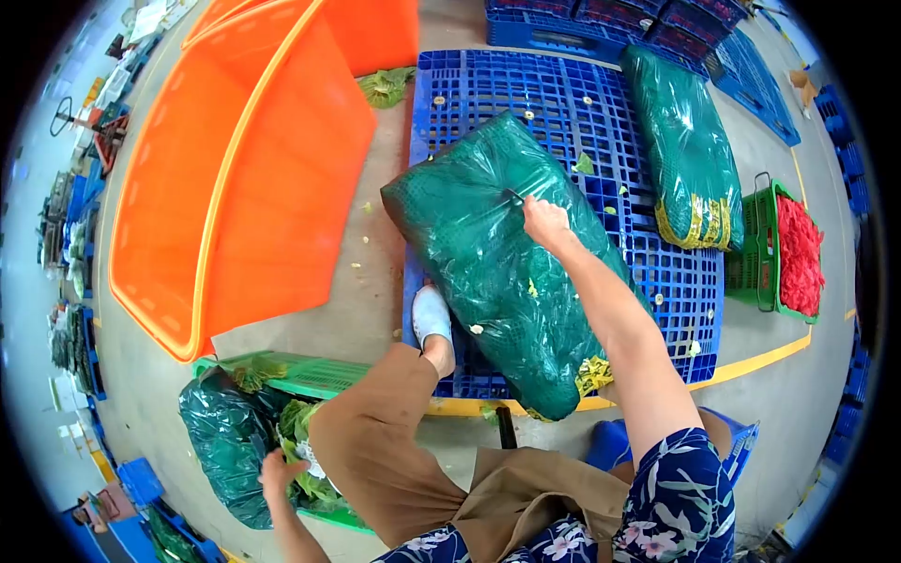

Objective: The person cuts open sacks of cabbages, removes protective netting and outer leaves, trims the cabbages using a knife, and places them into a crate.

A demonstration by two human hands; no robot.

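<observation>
Right hand grips a tool at the green bag while the left is beside the crate

The large green plastic-wrapped bag (488,253) lies slantwise on the blue plastic pallet (460,89), its near end reaching the pallet's near edge. The person's right hand (546,223) has its fingers curled tight around a small dark tool (513,196), whose tip meets the film; creases spread from that point, so the tool probably keeps the film taut. The pale shoe (431,314) stands at the pallet's left edge just beside the bag, likely as a brace for leaning far forward.

The left hand (279,474) is low at the near left, fingers loosely spread near leafy vegetables (297,422) by the green crate (324,377); whether it touches them cannot be told.

On the left, the orange tub (272,206) leaves only a strip of floor before the pallet, so its rim bounds movement there. On the right, pallet grid scattered with scraps separates the bag from a second green bag (690,145), giving some side room. Beyond that bag's near end, a green basket (751,253) of red netting (798,258) limits the right side.
</observation>
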